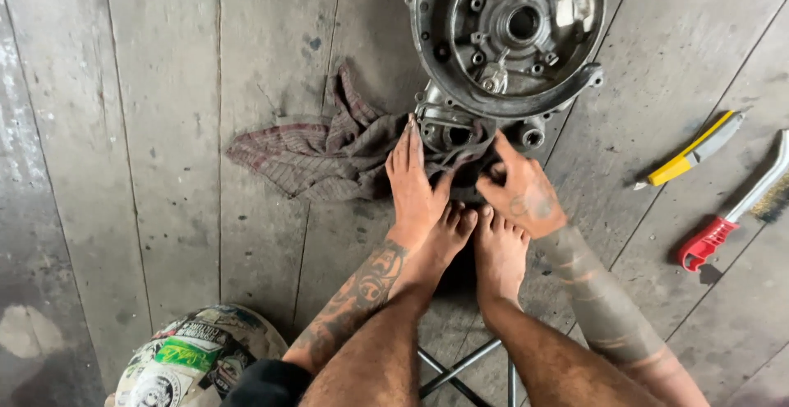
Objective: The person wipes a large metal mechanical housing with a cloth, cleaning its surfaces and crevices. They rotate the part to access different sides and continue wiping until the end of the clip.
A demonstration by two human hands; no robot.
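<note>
A grey metal engine casing point(505, 37) lies on the wooden plank floor, its round open side facing up. My left hand point(413, 181) rests flat, fingers together, on a striped reddish rag point(329, 152) at the casing's lower edge. My right hand point(522, 189) is curled with fingertips pinched at the casing's lower right lug, over the rag's dark end; what it pinches is hidden. Both my bare feet point(472, 247) sit just below the hands.
A yellow utility knife point(694, 151) and a red-handled wire brush point(735, 214) lie on the planks at right. A sticker-covered helmet point(193, 362) sits at bottom left. Metal stool legs point(464, 370) show between my shins.
</note>
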